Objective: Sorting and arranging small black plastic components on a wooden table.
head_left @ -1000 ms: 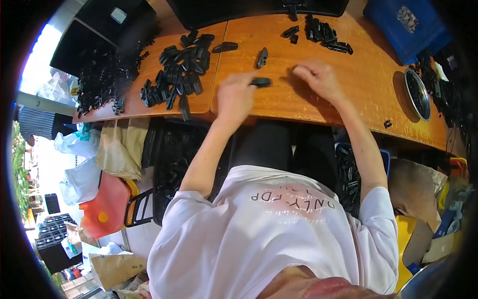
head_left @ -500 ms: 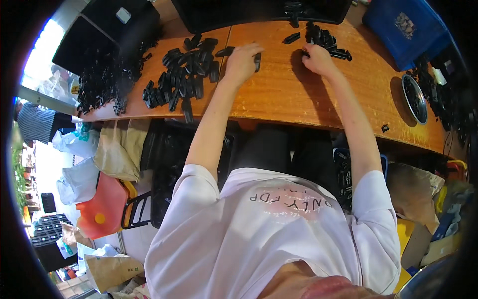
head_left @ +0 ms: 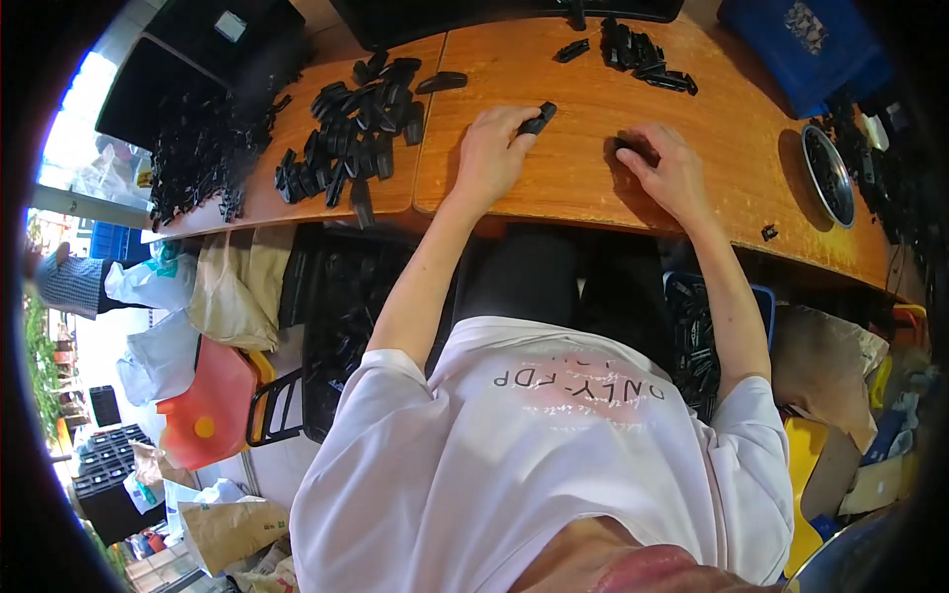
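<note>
Over the middle of the wooden table [head_left: 554, 188], my left hand [head_left: 493, 156] is closed on a small black plastic part [head_left: 538, 119], pinched between thumb and fingers. To its right, my right hand [head_left: 668, 165] is closed around a dark piece [head_left: 638, 149], mostly hidden by the fingers. A loose pile of long black plastic parts [head_left: 366, 124] lies left of my left hand, with a single black part [head_left: 442, 82] at the pile's right edge. Beyond my right hand sits a smaller cluster of black parts [head_left: 643, 59], with one black piece [head_left: 571, 50] just left of it.
A heap of small black pieces [head_left: 208, 158] spills from a black bin [head_left: 148, 94] at the far left. At the right stand a blue bin [head_left: 791, 49] and a round metal dish [head_left: 828, 176]. A tiny black piece [head_left: 769, 232] lies near the front edge. A black tray [head_left: 494, 12] borders the back.
Both hands have drawn back toward me. My right hand has left the far cluster with a dark piece. My left hand now holds a black part clearly at its fingertips.
</note>
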Available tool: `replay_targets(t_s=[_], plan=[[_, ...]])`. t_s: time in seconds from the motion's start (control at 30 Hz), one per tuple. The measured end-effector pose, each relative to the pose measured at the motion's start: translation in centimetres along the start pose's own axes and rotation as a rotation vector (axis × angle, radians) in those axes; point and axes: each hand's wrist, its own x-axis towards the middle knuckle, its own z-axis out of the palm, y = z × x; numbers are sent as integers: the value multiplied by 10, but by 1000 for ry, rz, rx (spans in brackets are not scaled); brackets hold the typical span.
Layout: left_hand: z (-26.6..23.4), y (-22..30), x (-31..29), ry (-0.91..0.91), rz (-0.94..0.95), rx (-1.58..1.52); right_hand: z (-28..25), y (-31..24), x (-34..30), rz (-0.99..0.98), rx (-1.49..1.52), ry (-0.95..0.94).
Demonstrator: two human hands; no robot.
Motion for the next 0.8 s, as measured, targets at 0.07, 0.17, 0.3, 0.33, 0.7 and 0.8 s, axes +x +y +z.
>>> replay_targets(t_s=[0.07,0.17,0.3,0.33,0.7,0.8], plan=[[0,-1,1,-11,-19,17,1,-5,6,-144,-72,49],[-1,-2,2,-141,-27,-103,6,1,12,-96,-58,-85],[-4,5,-2,-151,-39,-114,15,-24,23,-146,89,-107],[-4,4,-2,-163,-68,-149,19,-29,25,-159,111,-130],[-6,6,0,-172,-69,-149,26,-23,31,-447,105,-126],[-8,8,-3,-193,-93,-162,35,-32,29,-427,91,-92]])
